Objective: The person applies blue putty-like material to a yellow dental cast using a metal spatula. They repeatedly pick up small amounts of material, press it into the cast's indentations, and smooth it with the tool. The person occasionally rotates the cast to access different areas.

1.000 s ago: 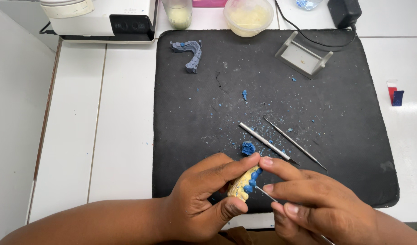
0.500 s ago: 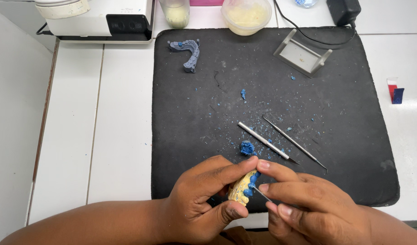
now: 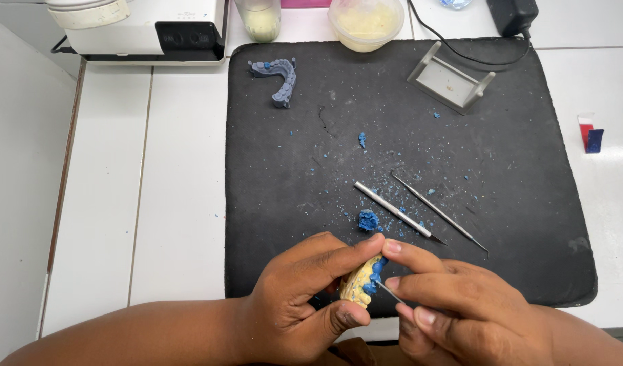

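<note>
your left hand is closed on a small yellowish dental model with blue wax on it, thumb under its near end and index finger laid over its far end, so the model sits pinched at the near edge of the black mat, right in front of you. its long axis runs from near-left up to far-right, with the blue-waxed side facing your right hand.

your right hand is closed in a pencil grip on a thin metal tool, whose tip points left and slightly away from you, touching or just short of the blue wax; you cannot tell which from here. the two hands meet at the fingertips, your right index finger resting against the far end of the model. so the model lies just left of your right hand's tool tip, and the left hand is the one carrying it.

just beyond the hands a blue wax lump lies on the mat, and to its right two loose metal instruments lie side by side, both slanting from far-left to near-right, among blue crumbs. further away sit a grey dental arch at the far left of the mat, a grey stand at far right, and a white machine, a jar and a plastic tub past the mat's far edge.
</note>
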